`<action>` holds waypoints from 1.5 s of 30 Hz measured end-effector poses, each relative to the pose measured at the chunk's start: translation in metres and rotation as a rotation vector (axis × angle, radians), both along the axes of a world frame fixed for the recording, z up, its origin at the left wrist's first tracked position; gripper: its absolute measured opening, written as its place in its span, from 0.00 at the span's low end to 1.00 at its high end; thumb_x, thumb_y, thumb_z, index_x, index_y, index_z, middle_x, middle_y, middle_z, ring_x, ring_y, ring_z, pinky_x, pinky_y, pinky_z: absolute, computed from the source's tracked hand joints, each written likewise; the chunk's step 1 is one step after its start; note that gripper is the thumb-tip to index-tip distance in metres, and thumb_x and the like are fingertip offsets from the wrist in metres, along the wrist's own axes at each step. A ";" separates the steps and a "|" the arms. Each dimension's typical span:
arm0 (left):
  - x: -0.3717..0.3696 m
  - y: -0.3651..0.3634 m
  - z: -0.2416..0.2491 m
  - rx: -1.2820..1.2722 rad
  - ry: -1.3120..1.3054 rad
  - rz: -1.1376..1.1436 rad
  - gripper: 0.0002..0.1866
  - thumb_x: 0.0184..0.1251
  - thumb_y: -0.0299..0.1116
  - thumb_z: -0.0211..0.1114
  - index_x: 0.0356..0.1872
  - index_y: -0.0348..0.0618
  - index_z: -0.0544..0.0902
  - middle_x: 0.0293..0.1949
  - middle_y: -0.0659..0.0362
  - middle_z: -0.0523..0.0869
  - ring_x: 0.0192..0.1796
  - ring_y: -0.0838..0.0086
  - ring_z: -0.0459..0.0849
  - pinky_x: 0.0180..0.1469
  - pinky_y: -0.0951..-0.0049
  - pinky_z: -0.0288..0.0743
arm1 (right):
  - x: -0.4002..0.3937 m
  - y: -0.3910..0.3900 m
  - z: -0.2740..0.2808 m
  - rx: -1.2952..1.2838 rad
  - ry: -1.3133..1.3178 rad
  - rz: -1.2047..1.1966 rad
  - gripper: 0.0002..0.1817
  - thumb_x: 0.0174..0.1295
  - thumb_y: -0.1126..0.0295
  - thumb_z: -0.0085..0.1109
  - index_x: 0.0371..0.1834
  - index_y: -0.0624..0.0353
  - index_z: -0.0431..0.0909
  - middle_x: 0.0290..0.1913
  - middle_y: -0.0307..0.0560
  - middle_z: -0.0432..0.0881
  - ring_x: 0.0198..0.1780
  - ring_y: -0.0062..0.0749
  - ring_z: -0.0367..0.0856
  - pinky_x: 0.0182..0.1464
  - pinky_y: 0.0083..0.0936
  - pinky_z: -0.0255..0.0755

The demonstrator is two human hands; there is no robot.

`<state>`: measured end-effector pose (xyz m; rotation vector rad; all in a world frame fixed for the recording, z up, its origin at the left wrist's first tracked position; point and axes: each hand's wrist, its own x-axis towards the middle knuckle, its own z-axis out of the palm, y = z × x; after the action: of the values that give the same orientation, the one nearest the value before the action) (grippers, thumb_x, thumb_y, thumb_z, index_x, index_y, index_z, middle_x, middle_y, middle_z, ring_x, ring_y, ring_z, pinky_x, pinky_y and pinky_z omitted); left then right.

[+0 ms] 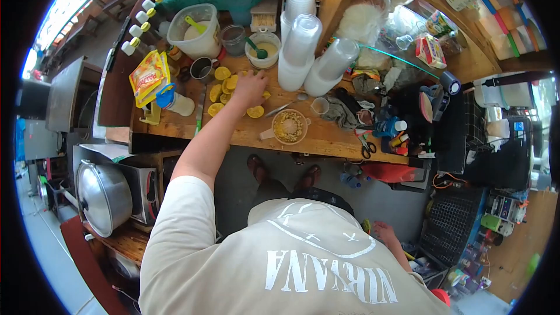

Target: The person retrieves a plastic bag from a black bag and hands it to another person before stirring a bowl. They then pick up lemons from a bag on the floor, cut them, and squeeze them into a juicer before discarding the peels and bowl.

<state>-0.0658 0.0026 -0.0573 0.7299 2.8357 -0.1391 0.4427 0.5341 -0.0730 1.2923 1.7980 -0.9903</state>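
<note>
My left hand reaches over a group of lemon halves on the wooden table, its fingers bent down around one at the far side, partly hidden under the hand. More lemon halves lie beside the wrist. Nearer to me stands a citrus juicer with a handle, pulp and seeds in its strainer. A spoon and a small clear cup lie beyond it. Down at my right side, my right hand hangs below table height, fingers apart, with a yellow-green thing close to its fingertips.
Tall stacks of plastic cups stand behind the juicer. A tub with a green scoop, a metal cup and a white container line the back. A knife lies left; scissors sit at the right edge.
</note>
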 end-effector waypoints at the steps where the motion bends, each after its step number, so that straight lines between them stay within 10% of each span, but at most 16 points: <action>1: 0.000 0.000 -0.002 -0.001 -0.030 0.025 0.39 0.48 0.48 0.77 0.65 0.49 0.77 0.70 0.57 0.74 0.65 0.54 0.76 0.67 0.40 0.67 | -0.002 0.000 -0.002 -0.006 0.002 0.012 0.24 0.63 0.58 0.68 0.61 0.56 0.83 0.50 0.44 0.87 0.49 0.29 0.83 0.51 0.30 0.76; 10: 0.006 -0.033 0.003 0.503 0.112 0.212 0.31 0.60 0.57 0.70 0.59 0.48 0.83 0.67 0.55 0.78 0.65 0.53 0.76 0.65 0.41 0.68 | -0.020 0.008 -0.006 -0.039 -0.018 0.103 0.26 0.65 0.57 0.65 0.66 0.52 0.79 0.48 0.36 0.86 0.45 0.26 0.80 0.45 0.30 0.75; 20: 0.000 -0.057 -0.028 0.301 -0.055 0.478 0.40 0.68 0.64 0.58 0.70 0.42 0.73 0.69 0.46 0.76 0.72 0.48 0.70 0.72 0.41 0.60 | -0.054 -0.005 0.004 0.074 0.119 0.251 0.28 0.65 0.50 0.65 0.62 0.57 0.82 0.58 0.50 0.86 0.59 0.39 0.82 0.63 0.34 0.74; 24: 0.027 -0.066 -0.004 0.379 0.071 0.326 0.41 0.65 0.63 0.62 0.70 0.42 0.72 0.68 0.45 0.76 0.71 0.46 0.70 0.72 0.45 0.62 | -0.068 -0.012 -0.006 0.097 0.142 0.365 0.28 0.64 0.48 0.65 0.61 0.55 0.83 0.58 0.51 0.86 0.60 0.44 0.82 0.64 0.35 0.73; 34: 0.097 -0.061 -0.002 0.374 0.016 0.817 0.70 0.41 0.65 0.79 0.82 0.48 0.49 0.78 0.42 0.59 0.74 0.44 0.67 0.70 0.43 0.65 | -0.057 -0.060 -0.022 0.135 0.106 0.375 0.28 0.64 0.45 0.64 0.60 0.52 0.84 0.59 0.51 0.85 0.61 0.46 0.81 0.65 0.38 0.72; 45: 0.043 -0.022 0.010 0.344 -0.030 0.563 0.60 0.43 0.66 0.78 0.78 0.52 0.62 0.76 0.44 0.65 0.72 0.45 0.70 0.69 0.41 0.66 | -0.033 -0.105 -0.021 0.072 0.132 0.174 0.25 0.65 0.53 0.67 0.59 0.56 0.84 0.51 0.43 0.87 0.50 0.30 0.83 0.51 0.32 0.78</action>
<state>-0.0231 -0.0192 -0.0471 -0.0396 2.9375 0.4495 0.4102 0.4289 -0.0945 1.1120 2.0257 -0.9403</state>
